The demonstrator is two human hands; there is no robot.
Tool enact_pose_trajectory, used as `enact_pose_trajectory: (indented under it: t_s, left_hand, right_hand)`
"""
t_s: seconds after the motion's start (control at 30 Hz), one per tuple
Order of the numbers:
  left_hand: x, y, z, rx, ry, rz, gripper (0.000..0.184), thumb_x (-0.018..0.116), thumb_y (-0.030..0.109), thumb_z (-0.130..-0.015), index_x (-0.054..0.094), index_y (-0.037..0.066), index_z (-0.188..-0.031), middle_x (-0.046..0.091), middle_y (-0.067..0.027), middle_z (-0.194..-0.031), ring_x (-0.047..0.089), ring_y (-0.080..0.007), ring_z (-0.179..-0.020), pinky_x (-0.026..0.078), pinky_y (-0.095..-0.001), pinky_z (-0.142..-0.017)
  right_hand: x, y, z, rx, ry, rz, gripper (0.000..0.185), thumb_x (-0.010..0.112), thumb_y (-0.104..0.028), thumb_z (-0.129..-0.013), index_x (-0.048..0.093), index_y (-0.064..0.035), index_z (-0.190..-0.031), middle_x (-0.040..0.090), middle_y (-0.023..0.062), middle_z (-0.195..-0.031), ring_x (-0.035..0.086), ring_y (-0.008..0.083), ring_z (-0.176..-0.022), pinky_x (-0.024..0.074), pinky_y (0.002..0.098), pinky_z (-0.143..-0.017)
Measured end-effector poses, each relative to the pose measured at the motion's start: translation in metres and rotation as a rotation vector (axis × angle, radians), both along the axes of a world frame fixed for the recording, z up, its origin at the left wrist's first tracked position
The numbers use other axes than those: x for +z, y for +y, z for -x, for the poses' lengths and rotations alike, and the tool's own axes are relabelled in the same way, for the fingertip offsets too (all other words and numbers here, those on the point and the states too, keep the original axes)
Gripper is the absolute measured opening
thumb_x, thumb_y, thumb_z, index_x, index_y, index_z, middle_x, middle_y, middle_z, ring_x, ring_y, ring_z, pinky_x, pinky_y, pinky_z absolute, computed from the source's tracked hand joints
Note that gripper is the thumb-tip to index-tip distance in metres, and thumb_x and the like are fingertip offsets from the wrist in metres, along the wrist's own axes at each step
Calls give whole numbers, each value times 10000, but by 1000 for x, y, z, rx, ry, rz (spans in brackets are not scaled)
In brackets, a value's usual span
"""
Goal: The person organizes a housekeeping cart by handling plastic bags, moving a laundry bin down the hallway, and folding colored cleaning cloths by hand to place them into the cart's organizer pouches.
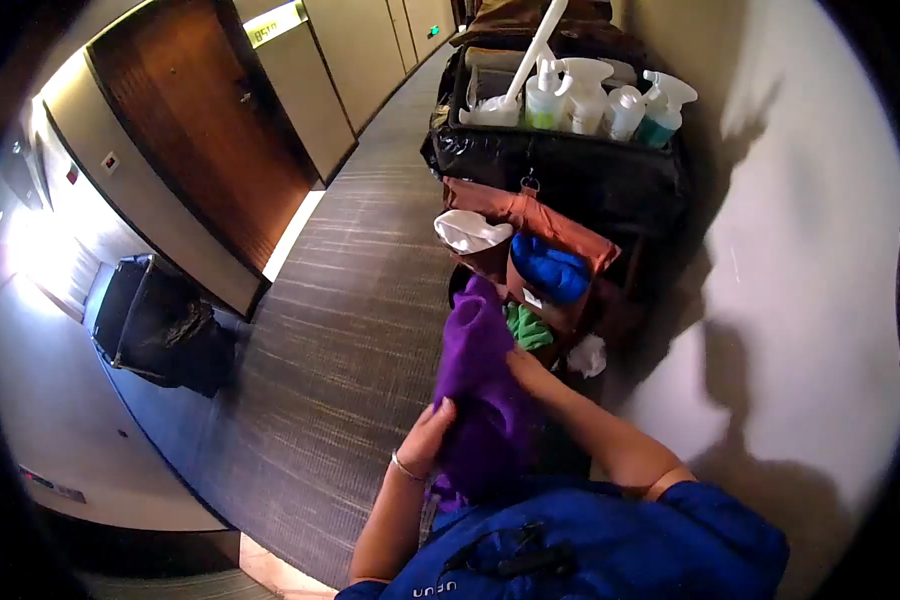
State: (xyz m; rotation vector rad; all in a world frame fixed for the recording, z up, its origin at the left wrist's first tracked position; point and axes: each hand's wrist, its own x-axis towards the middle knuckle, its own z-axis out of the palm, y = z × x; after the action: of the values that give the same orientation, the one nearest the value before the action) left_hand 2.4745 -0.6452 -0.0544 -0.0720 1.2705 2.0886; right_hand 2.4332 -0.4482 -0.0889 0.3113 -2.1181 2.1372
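A purple cloth point(485, 400) hangs bunched in front of my body, its upper end reaching toward the cart's pouches. My left hand point(430, 437), with a bracelet at the wrist, grips its left edge, thumb on top. On the other side my right hand point(520, 368) holds the cloth higher up; most of its fingers are hidden behind the fabric. Just beyond are a brown hanging organizer point(570, 228), a white cloth point(473, 231) and a blue cloth point(550, 268) in its pockets. Lower down a green cloth point(527, 328) shows beside my right hand.
Several spray and pump bottles point(587, 95) stand in the black cart top point(570, 165), with a white-handled brush point(537, 50). Crumpled white material point(588, 355) sits low by the wall point(810, 250). Left are a black bag on a frame point(160, 325) and a wooden door point(195, 110) along the carpeted corridor point(310, 350).
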Motion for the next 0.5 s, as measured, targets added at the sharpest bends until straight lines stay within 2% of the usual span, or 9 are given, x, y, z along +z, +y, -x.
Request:
enact_pose_trajectory:
  t_s: [0.03, 0.07, 0.17, 0.23, 0.3, 0.33, 0.4, 0.43, 0.5]
  left_hand:
    - [-16, -2, 8, 44, -18, -34, 417, 431, 363, -912, 463, 39, -1174, 562, -40, -1053, 554, -142, -925, 461, -295, -816]
    - [-1, 2, 8, 74, -63, -43, 441, 420, 369, -914, 439, 34, -1201, 542, -64, -1109, 541, -166, -979, 445, -314, -855]
    - [0, 3, 11, 146, -133, -127, 492, 399, 388, -917, 394, 22, -1245, 497, -104, -1204, 506, -208, -1075, 406, -346, -924]
    - [-7, 3, 12, 174, -151, -197, 518, 390, 400, -916, 373, 14, -1262, 470, -119, -1243, 483, -227, -1116, 383, -360, -955]
    - [-7, 4, 8, 149, -41, -216, 477, 483, 294, -897, 371, 4, -1259, 474, -104, -1235, 479, -210, -1114, 378, -346, -954]
    - [-5, 4, 7, 146, -46, -213, 477, 483, 294, -897, 371, 4, -1259, 474, -104, -1235, 479, -210, -1114, 378, -346, -954]
    - [4, 3, 3, -13, 306, 68, 432, 590, 130, -818, 436, 20, -1207, 520, -84, -1163, 495, -193, -1067, 384, -340, -929]
    - [6, 0, 5, -15, 305, 70, 432, 590, 130, -818, 436, 20, -1207, 520, -84, -1163, 495, -193, -1067, 384, -340, -929]
    - [10, -11, 11, -41, 317, 166, 438, 628, -5, -719, 494, 9, -1135, 573, -56, -1062, 540, -172, -966, 417, -317, -871]
  right_hand:
    - [45, -4, -22, 112, -485, 274, 557, 438, -364, -895, 295, -30, -1317, 404, 91, -1299, 382, 201, -1196, 296, 317, -1002]
    - [68, -7, -34, 220, -975, 549, 580, 391, -445, -902, 319, -43, -1314, 420, 73, -1294, 370, 192, -1211, 286, 313, -1010]
    - [-15, -9, -46, 310, -861, 698, 605, 390, -510, -880, 381, -62, -1286, 444, 50, -1280, 398, 170, -1187, 297, 311, -1005]
    - [-27, -4, -47, 278, -918, 698, 613, 408, -516, -870, 392, -57, -1277, 438, 45, -1289, 441, 187, -1142, 313, 331, -992]
    - [-27, 3, -49, 503, -1051, 969, 595, 458, -481, -863, 406, -34, -1253, 476, 67, -1244, 495, 207, -1073, 379, 356, -929]
    - [-21, 5, -48, 499, -1053, 974, 595, 458, -481, -863, 406, -34, -1253, 476, 67, -1244, 495, 207, -1073, 379, 356, -929]
    - [-5, 9, -43, 333, -827, 651, 472, 565, -350, -839, 493, -10, -1159, 559, 79, -1116, 547, 203, -972, 428, 345, -856]
    - [3, 13, -42, 332, -828, 653, 472, 565, -350, -839, 493, -10, -1159, 559, 79, -1116, 547, 203, -972, 428, 345, -856]
    - [18, 21, -41, 259, -620, 521, 317, 631, -200, -793, 574, 8, -1026, 612, 67, -972, 576, 176, -890, 452, 319, -805]
